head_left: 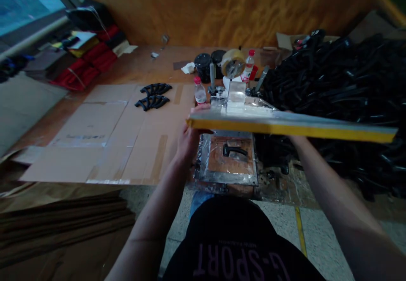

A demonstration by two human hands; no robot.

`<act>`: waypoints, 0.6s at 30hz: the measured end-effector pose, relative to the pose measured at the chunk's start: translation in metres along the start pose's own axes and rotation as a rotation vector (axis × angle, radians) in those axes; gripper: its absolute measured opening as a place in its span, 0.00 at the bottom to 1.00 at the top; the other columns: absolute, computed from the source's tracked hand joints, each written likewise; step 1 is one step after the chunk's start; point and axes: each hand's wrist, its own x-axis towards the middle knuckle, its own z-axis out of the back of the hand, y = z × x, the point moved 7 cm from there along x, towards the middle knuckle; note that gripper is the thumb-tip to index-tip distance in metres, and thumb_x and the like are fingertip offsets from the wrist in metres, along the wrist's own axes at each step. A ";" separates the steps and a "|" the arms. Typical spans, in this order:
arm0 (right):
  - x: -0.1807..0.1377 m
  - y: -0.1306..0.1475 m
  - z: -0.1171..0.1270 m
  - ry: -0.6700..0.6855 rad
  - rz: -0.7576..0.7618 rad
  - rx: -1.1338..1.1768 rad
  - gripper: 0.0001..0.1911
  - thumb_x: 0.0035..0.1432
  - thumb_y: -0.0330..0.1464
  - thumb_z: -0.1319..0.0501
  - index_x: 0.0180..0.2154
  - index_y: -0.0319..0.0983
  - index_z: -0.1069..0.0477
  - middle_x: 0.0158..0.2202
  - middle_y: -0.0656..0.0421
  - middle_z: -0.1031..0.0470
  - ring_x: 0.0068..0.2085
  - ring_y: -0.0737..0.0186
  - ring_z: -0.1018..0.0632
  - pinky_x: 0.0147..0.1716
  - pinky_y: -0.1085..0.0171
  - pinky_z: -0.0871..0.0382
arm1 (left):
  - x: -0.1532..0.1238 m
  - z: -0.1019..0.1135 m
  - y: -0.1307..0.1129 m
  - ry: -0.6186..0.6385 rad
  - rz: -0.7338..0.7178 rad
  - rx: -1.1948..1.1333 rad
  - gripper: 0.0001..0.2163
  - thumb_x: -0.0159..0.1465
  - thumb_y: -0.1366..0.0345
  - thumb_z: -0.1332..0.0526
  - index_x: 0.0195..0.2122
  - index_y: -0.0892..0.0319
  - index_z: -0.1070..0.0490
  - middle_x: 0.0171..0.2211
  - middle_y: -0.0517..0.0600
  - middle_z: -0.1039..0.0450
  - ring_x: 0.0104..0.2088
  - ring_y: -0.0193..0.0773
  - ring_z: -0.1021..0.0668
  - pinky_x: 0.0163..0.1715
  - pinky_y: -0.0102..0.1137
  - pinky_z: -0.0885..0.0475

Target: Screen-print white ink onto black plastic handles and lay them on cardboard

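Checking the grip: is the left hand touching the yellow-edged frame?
Touching. The head view shows the left hand gripping the left end of the yellow-edged frame.

Black shirt (234, 230), near centre: large lettering "G-SPORT", seen upside down; the smaller line beside it is illegible. Cardboard sheet (85, 137), left: faint print, unreadable. Water bottle (199, 91) label, far centre: unreadable.

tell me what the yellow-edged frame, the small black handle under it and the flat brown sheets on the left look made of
Yellow-edged flat frame: matte yellow painted edge, silvery taped top; wood or metal, cannot tell which.
Small black curved handle: probably moulded plastic, smooth with a faint sheen.
Flat brown sheets: cardboard, matte, with fold creases and shiny tape strips.
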 end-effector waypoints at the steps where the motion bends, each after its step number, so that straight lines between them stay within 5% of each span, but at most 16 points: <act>1: -0.017 0.003 -0.019 0.075 0.030 0.001 0.18 0.61 0.40 0.46 0.31 0.34 0.25 0.28 0.60 0.22 0.27 0.69 0.27 0.30 0.71 0.32 | 0.007 -0.003 -0.003 0.002 -0.013 -0.016 0.24 0.65 0.45 0.51 0.45 0.59 0.27 0.35 0.51 0.24 0.34 0.36 0.23 0.29 0.28 0.27; 4: -0.073 0.034 -0.080 0.298 0.185 -0.082 0.16 0.57 0.43 0.39 0.32 0.36 0.24 0.32 0.56 0.22 0.35 0.61 0.25 0.39 0.65 0.32 | 0.012 -0.004 0.003 -0.019 0.012 -0.004 0.24 0.65 0.45 0.52 0.46 0.59 0.28 0.34 0.52 0.23 0.35 0.37 0.22 0.30 0.29 0.26; 7: -0.108 0.061 -0.115 0.406 0.291 -0.248 0.18 0.56 0.46 0.38 0.36 0.36 0.26 0.41 0.51 0.25 0.46 0.52 0.28 0.45 0.58 0.35 | -0.008 -0.003 0.028 -0.022 0.112 -0.001 0.25 0.65 0.44 0.51 0.48 0.59 0.30 0.37 0.54 0.23 0.35 0.37 0.22 0.30 0.28 0.26; 12: -0.113 0.064 -0.122 0.443 0.286 -0.335 0.16 0.60 0.44 0.41 0.36 0.38 0.29 0.42 0.52 0.27 0.47 0.53 0.30 0.44 0.59 0.38 | -0.060 -0.009 0.082 0.046 0.349 -0.009 0.27 0.65 0.44 0.50 0.57 0.58 0.38 0.36 0.54 0.23 0.34 0.37 0.22 0.30 0.29 0.26; 18: -0.115 0.071 -0.118 0.422 0.317 -0.352 0.14 0.63 0.41 0.44 0.37 0.37 0.29 0.40 0.51 0.26 0.46 0.52 0.30 0.43 0.58 0.39 | -0.115 -0.024 0.135 0.166 0.629 -0.017 0.27 0.62 0.43 0.47 0.49 0.63 0.31 0.36 0.57 0.23 0.33 0.38 0.22 0.28 0.29 0.28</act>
